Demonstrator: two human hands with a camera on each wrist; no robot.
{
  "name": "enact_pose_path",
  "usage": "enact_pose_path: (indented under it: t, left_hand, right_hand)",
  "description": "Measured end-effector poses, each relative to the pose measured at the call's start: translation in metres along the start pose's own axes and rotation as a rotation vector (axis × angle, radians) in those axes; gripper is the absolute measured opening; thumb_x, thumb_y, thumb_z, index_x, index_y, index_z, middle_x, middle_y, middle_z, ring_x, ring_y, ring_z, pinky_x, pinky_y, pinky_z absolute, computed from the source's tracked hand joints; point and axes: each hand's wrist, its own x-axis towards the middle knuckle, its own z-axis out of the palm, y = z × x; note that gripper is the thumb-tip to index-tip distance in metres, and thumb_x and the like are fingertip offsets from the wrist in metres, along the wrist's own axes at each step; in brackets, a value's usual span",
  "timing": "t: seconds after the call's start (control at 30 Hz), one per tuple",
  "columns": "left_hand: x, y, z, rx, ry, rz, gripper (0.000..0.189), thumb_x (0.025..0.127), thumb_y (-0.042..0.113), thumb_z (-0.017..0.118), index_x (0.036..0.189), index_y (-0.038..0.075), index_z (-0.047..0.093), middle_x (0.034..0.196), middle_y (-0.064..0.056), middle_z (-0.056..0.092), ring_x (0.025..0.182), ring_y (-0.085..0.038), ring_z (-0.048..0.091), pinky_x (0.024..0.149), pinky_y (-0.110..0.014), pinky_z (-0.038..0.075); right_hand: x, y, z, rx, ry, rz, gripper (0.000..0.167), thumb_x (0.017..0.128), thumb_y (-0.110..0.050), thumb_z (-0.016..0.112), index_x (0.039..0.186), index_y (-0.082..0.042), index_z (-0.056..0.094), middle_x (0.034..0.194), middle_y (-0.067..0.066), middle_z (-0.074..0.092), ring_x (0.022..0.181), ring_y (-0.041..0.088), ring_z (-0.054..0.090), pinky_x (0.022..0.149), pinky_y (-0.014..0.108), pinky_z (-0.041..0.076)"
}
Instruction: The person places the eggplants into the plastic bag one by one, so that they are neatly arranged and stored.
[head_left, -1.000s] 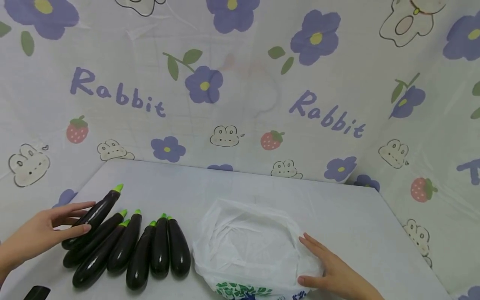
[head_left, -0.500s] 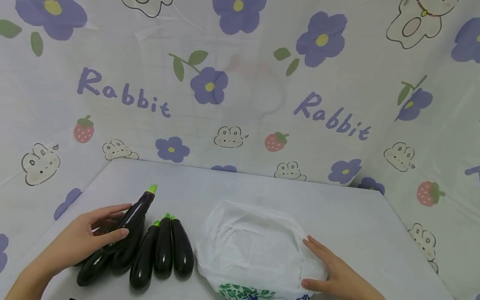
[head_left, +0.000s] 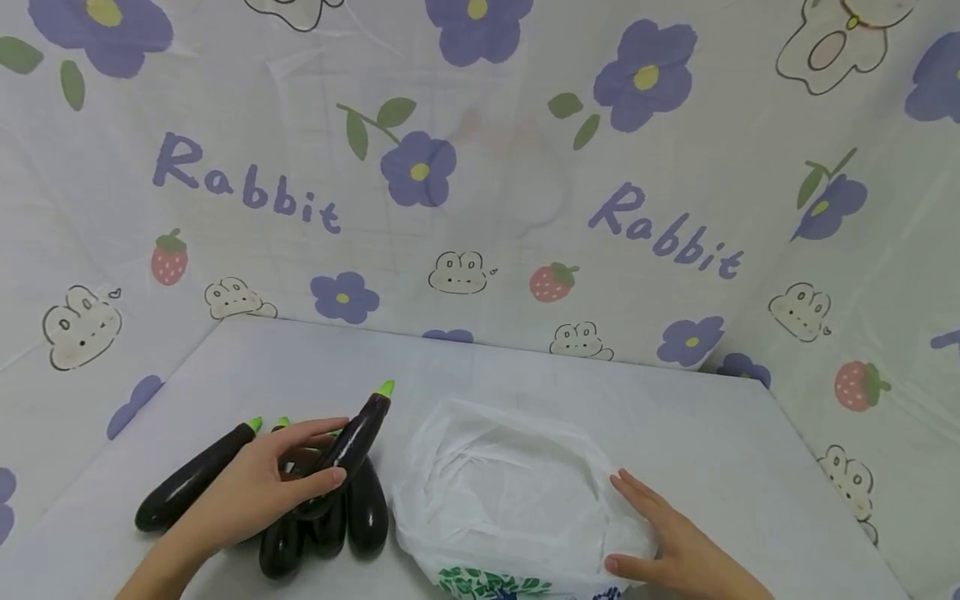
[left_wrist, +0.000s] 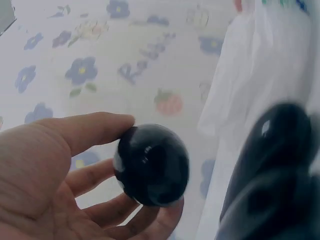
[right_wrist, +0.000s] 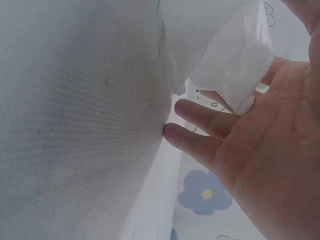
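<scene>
My left hand [head_left: 262, 479] grips a dark purple eggplant [head_left: 352, 443] with a green stem, thumb on one side and fingers on the other. It hangs over the other eggplants, tilted with the stem end up and to the right. In the left wrist view the held eggplant [left_wrist: 152, 165] shows its round end. Below and left lie several more, one eggplant [head_left: 197, 479] apart at the left and another eggplant [head_left: 367, 508] nearest the bag. A white plastic bag [head_left: 517, 492] with a green print lies spread with its mouth open. My right hand [head_left: 678, 542] touches its right side with extended fingers.
The white tabletop [head_left: 750, 467] stretches to the right and behind the bag. A cloth backdrop [head_left: 480, 192] printed with flowers and rabbits rises along the back and the sides.
My left hand has carried the held eggplant rightward, from the left end of the row to near the bag. My right hand stays at the bag's right side.
</scene>
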Motion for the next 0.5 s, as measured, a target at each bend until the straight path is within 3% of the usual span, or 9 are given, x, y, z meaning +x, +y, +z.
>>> enact_pose_path:
  t: [0.27, 0.5]
  left_hand:
    - [0.013, 0.021, 0.037, -0.103, -0.07, 0.03, 0.056, 0.088, 0.038, 0.076, 0.139, 0.028, 0.056, 0.127, -0.005, 0.061, 0.106, -0.02, 0.062, 0.085, -0.04, 0.05]
    - [0.027, 0.039, 0.07, -0.23, -0.106, -0.02, 0.057, 0.087, 0.035, 0.077, 0.139, 0.023, 0.057, 0.125, -0.005, 0.062, 0.106, -0.02, 0.062, 0.083, -0.042, 0.051]
  right_hand:
    - [0.001, -0.002, 0.003, 0.064, -0.039, 0.114, 0.1, 0.079, -0.047, 0.08, 0.157, -0.014, 0.026, 0.159, 0.018, 0.022, 0.141, 0.047, 0.021, 0.105, 0.066, 0.023]
    - [0.002, -0.004, 0.001, 0.072, -0.042, 0.205, 0.104, 0.077, -0.048, 0.081, 0.157, -0.016, 0.023, 0.158, 0.02, 0.022, 0.14, 0.048, 0.023, 0.105, 0.066, 0.023]
